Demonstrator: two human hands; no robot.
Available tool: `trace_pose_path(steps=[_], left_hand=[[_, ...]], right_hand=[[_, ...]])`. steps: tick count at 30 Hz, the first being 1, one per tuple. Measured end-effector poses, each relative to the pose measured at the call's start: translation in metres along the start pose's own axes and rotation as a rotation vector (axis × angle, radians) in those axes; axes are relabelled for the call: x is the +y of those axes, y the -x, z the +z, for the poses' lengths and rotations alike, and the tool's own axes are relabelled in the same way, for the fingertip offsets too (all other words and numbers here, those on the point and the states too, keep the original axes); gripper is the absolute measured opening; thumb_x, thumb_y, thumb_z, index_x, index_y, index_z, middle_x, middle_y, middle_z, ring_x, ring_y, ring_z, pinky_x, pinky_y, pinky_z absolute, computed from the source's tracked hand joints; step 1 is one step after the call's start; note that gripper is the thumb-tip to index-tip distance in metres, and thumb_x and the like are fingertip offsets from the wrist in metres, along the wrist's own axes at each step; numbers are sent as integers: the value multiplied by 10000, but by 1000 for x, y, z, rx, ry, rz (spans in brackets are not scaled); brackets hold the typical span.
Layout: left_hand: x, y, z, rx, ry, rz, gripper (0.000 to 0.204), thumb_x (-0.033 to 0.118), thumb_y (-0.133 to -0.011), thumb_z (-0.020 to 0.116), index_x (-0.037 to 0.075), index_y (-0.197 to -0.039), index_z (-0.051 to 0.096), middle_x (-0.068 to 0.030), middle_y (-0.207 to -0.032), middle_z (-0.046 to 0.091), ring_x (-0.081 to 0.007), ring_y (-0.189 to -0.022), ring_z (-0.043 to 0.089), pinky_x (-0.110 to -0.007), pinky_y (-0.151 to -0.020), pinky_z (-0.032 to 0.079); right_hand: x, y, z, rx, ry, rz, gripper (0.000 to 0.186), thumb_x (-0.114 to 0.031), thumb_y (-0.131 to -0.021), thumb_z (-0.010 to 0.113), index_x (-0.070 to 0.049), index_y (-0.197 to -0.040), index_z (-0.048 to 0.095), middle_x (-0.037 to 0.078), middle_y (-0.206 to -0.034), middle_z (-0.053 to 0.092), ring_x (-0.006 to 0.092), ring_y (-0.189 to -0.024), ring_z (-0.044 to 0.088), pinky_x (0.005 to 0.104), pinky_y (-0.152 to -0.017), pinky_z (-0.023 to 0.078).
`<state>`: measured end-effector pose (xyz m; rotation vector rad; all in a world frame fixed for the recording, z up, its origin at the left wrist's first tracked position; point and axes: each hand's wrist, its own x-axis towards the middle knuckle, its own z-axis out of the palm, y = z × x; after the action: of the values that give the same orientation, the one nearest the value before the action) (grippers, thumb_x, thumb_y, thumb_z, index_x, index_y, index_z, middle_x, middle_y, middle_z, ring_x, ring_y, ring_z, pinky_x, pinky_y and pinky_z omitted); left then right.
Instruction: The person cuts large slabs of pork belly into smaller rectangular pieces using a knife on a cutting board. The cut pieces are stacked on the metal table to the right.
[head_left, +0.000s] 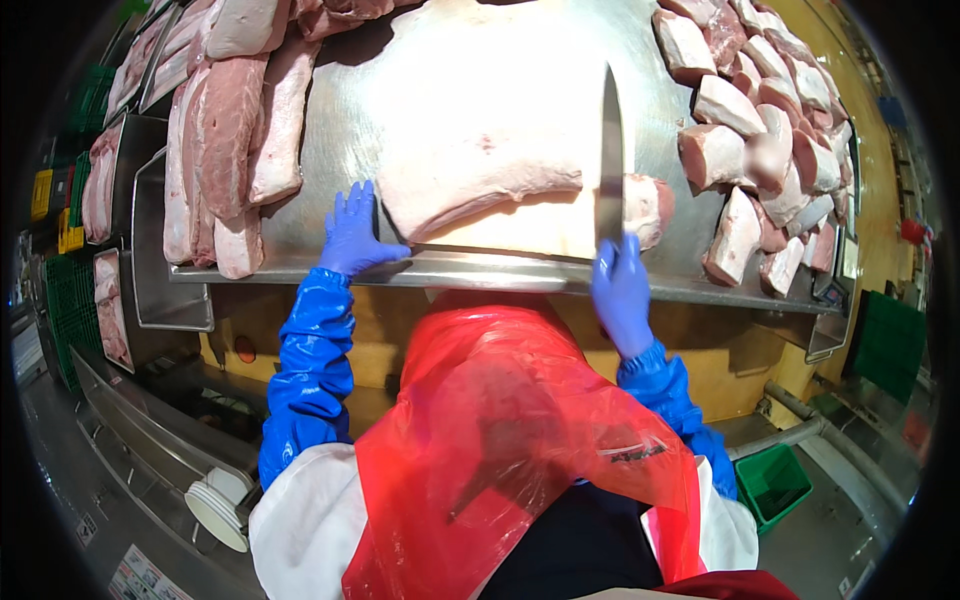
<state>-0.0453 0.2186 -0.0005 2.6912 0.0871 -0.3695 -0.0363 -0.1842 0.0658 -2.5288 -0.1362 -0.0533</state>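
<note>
Your right hand (622,292), in a smooth violet-blue glove: closed around the handle of a long knife (610,150), its polished blade tapering to a point directed away from you. Your left hand (355,232), gloved alike: fingers spread wide, thumb out beside the near left end of the pork slab (490,195); contact there, cannot tell. The slab: directly before you, between your hands, long and gently curved, pale fat above, soft and matte. Blunt-ended pork piece (648,210): right of the blade, fatty, with a pink face. Cream-coloured cutting board (530,228): flat, beneath the slab. Steel table (355,110): brushed, washed out by glare beyond the slab. Long pork loins (232,130): heaped left, ribbed with fat and lean. Pork chunks (725,105): blocky, piled right. Edges: a raised metal lip (480,272) along your side, just ahead of your red film apron (480,400). Room: a wide bright span past the slab; a narrower steel strip between the blunt-ended piece and the chunks; a small gap between your left hand and the loins.
</note>
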Motion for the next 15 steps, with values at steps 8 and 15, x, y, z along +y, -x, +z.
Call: trace_pose_path(steps=[8,15], left_hand=[[50,-39,-10,42,-65,160,1281,505,-543,835,42,-1546,185,-231,-1556,265,-409,-1462,208,-579,-1166,145],[63,-49,9,246,-122,373,1170,430,-547,812,50,-1514,274,-251,-1459,362,-412,-1358,332,-597,-1104,237]], right_hand=[[-104,-6,57,-445,139,43,313,-131,-910,524,2,-1187,463,240,-808,644,448,-768,633,546,-672,496],[-93,-73,129,-335,145,89,205,-153,-956,403,-40,-1098,498,284,-973,653,465,-890,636,560,-786,495]])
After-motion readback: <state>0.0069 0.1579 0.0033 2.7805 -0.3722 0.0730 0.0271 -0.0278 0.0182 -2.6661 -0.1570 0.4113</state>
